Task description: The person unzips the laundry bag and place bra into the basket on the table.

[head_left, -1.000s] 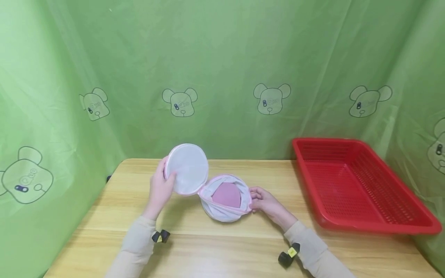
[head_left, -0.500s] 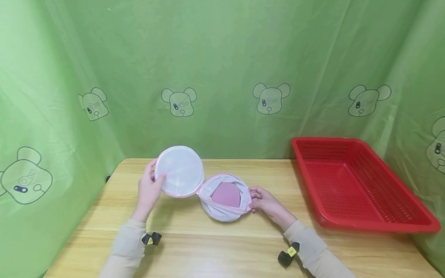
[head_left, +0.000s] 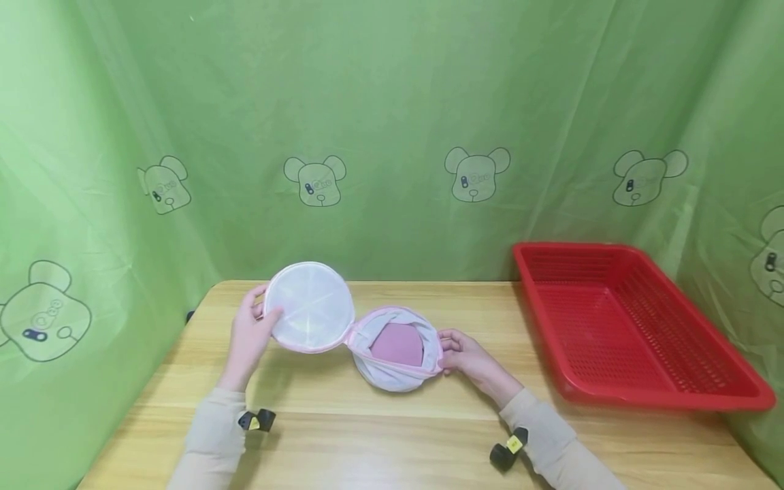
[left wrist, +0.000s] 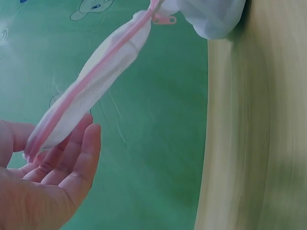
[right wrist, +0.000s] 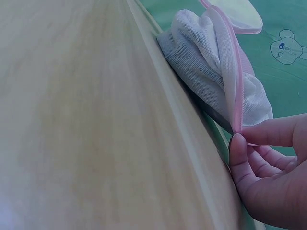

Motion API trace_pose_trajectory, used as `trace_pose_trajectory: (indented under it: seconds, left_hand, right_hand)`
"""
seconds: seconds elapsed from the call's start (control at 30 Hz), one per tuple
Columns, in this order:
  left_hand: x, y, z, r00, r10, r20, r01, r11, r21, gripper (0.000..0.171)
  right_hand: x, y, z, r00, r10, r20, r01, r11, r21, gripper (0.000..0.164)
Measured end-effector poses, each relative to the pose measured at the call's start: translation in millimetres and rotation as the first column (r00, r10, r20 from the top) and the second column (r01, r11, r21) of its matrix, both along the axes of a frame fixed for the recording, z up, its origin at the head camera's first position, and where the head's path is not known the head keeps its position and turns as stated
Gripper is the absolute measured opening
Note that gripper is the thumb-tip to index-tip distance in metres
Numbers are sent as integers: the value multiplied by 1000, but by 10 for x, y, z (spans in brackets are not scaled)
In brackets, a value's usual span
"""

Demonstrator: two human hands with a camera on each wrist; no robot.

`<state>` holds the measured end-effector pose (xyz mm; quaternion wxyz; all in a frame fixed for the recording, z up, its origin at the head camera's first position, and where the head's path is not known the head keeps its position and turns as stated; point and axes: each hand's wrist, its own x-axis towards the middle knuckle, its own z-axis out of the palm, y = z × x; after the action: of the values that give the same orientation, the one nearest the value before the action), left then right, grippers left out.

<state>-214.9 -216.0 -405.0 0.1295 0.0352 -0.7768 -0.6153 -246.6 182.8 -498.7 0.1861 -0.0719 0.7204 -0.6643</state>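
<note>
A white mesh laundry bag (head_left: 386,379) with pink zip edging sits on the table, its round lid (head_left: 309,306) unzipped and swung out to the left. Inside lies a smooth, rounded pink item (head_left: 398,344), partly covered by the mesh sides. My left hand (head_left: 248,337) holds the lid's outer edge between thumb and fingers, raised off the table. In the left wrist view a pink zip pull (left wrist: 164,19) hangs near where lid and bag join. My right hand (head_left: 474,364) pinches the right side of the bag's rim; the right wrist view shows thumb and forefinger on the pink edging (right wrist: 238,103).
A large red plastic basket (head_left: 551,340) with perforated sides stands on the right of the wooden table (head_left: 367,442). Green curtains (head_left: 392,88) printed with bear heads enclose the table at the back and sides.
My left hand has moved left and slightly down, drawing the lid farther out and tilting it flatter. The right hand and the bag's body have stayed in place.
</note>
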Motion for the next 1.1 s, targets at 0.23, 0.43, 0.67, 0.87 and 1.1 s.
trace_pose_trajectory:
  seconds: [0.23,0.43,0.67,0.87,1.1]
  left_hand:
    - [-32,-80,-51,999,-17,46,15,999,44,49]
    - [-71,-159,-124,995,-33,97,25,996,84,48]
    - [-157,-287,-273,987,-82,142,70,994,83,51]
    - [-213,-402,-427,968,-158,196,137,984,116,51]
    - [-232,-512,-567,937,-261,231,221,958,184,57]
  right_hand:
    - [4,-4,6,1000,1,-3,-1,1000,-4,66]
    - [12,-3,9,1000,15,-8,-15,1000,-8,65]
    - [16,5,14,1000,11,-8,-11,1000,-15,66]
    - [15,6,15,1000,4,-3,-4,1000,-10,66]
    - [10,3,11,1000,1,-1,-1,1000,-7,66]
